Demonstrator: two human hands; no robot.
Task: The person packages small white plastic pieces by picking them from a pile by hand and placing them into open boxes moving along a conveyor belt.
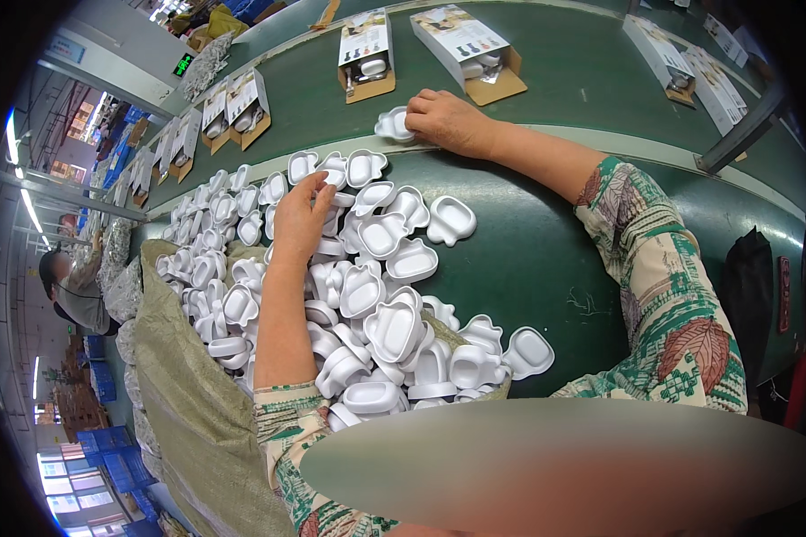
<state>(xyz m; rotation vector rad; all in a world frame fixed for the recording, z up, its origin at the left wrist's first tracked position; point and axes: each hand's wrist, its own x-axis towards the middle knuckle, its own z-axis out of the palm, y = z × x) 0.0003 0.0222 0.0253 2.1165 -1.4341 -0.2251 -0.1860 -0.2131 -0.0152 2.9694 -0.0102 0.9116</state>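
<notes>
My right hand [448, 123] is closed on one end of a small white plastic dish-like piece [391, 124] with a wavy outline, at the pale edge between the bench and the belt. A big pile of the same white pieces [394, 327] covers the left and middle of the green bench. Over the far side of that pile, my left hand [301, 217] has its thumb slightly apart from its fingers, the tips beside a white piece [332, 167]. Nothing shows plainly in its grasp.
Beyond the bench runs a green belt [295, 80] with open printed boxes [364, 54] holding white parts. An olive woven sack [184, 385] lies under the pile's left side. A metal post [743, 130] rises at the right. Another person [81, 282] is at the far left.
</notes>
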